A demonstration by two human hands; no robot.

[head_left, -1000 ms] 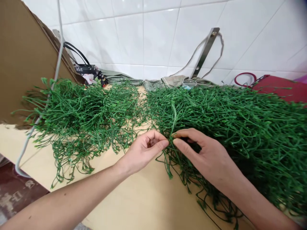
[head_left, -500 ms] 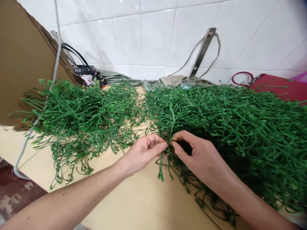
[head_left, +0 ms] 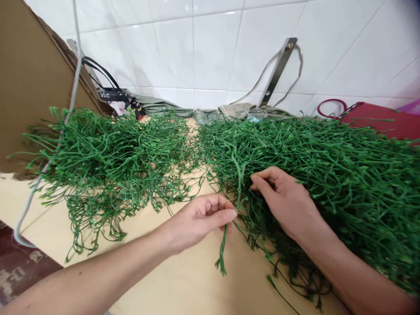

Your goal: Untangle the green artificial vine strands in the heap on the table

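Note:
Between thumb and forefinger, my left hand [head_left: 206,218] pinches a thin green artificial plant stem [head_left: 222,251]. One end of it hangs below my fingers, while a forked part rises above them in front of the pile. To the right, my right hand [head_left: 284,197] is closed in a pinch at the near edge of a large heap of green artificial stems [head_left: 341,175]. What its fingertips hold, if anything, is too small to make out. A smaller heap of the same stems [head_left: 114,153] lies at the left, its loose pieces spilling toward me.
All of this lies on a pale yellow tabletop [head_left: 183,275]. A cardboard box [head_left: 33,87] and a grey cable [head_left: 75,83] stand at the left. Along the tiled wall are a floral bag [head_left: 118,103], a metal bracket [head_left: 277,72], a clear cup [head_left: 257,114] and a red bag [head_left: 377,118].
My hands have come apart. The right one moved up and to the right, off the stem; the left one moved slightly right and down, still pinching it.

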